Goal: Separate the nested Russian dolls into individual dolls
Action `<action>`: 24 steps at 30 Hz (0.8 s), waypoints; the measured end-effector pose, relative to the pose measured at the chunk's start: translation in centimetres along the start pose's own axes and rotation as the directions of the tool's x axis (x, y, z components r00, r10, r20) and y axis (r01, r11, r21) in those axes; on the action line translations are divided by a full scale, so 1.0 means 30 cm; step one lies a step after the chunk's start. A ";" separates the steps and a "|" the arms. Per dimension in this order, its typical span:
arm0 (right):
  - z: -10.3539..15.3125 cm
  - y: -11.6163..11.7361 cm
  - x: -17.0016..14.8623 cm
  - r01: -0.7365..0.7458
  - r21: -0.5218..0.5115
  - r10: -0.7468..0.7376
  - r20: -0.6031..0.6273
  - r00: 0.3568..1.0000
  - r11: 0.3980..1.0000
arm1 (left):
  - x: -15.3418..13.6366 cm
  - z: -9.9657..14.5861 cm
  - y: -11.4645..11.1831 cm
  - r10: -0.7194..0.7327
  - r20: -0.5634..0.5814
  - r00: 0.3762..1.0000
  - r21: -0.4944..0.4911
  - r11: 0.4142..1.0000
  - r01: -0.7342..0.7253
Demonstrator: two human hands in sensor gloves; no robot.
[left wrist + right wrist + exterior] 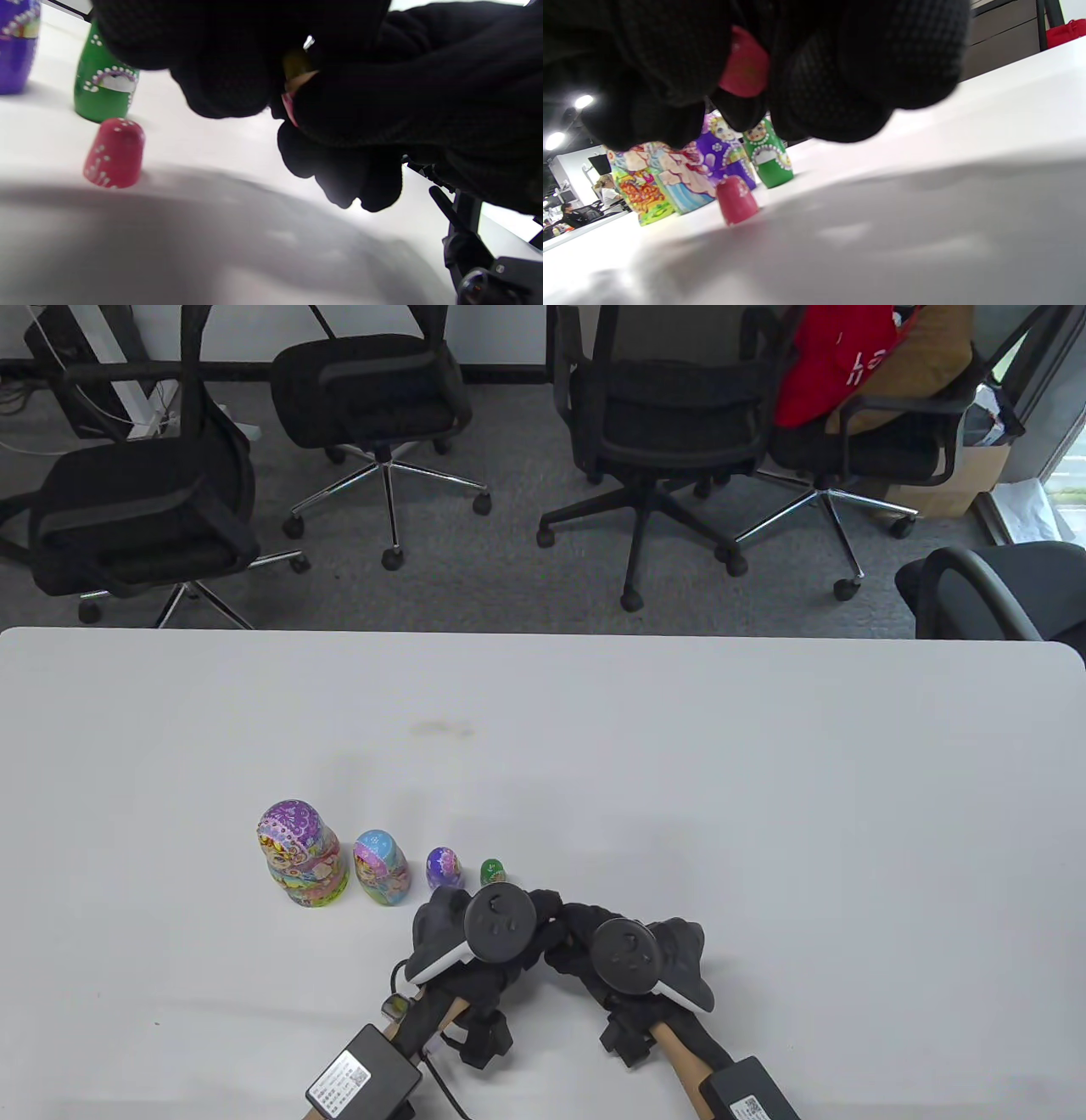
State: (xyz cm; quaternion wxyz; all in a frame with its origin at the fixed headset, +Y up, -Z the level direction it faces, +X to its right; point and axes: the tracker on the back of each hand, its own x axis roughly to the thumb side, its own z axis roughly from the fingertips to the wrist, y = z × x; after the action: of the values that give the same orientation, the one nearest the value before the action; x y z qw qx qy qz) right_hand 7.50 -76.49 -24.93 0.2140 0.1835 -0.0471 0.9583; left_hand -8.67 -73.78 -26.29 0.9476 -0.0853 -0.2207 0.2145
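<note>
Gloved hands point(556, 937) before doll row point(373, 865)

Your left hand point(475, 933) and right hand point(632, 954) meet fingertip to fingertip just beside the green doll point(493, 871), last of four upright dolls lined up on the white table point(764, 780)
</note>
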 end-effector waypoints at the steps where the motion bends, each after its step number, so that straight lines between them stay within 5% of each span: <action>1: 0.000 -0.001 0.001 -0.008 -0.005 0.008 0.000 1.000 1.000 | 0.002 0.001 -0.001 -0.006 -0.002 1.000 0.023 1.000 0.006; 18: -0.007 -0.012 -0.027 -0.042 -0.001 0.042 -0.038 0.998 0.999 | 0.030 0.027 0.018 -0.147 0.020 0.989 0.214 0.967 0.140; 24: -0.008 -0.034 -0.073 -0.035 -0.032 0.032 -0.093 0.995 0.999 | 0.045 0.019 -0.028 -0.319 0.027 0.947 0.161 0.937 0.311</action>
State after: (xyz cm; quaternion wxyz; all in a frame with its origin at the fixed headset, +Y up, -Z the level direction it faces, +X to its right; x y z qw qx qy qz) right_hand 9.70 -76.38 -25.95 0.2028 0.1347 -0.0563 0.9683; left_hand -7.52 -73.89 -25.07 0.9673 0.0307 -0.2391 0.0785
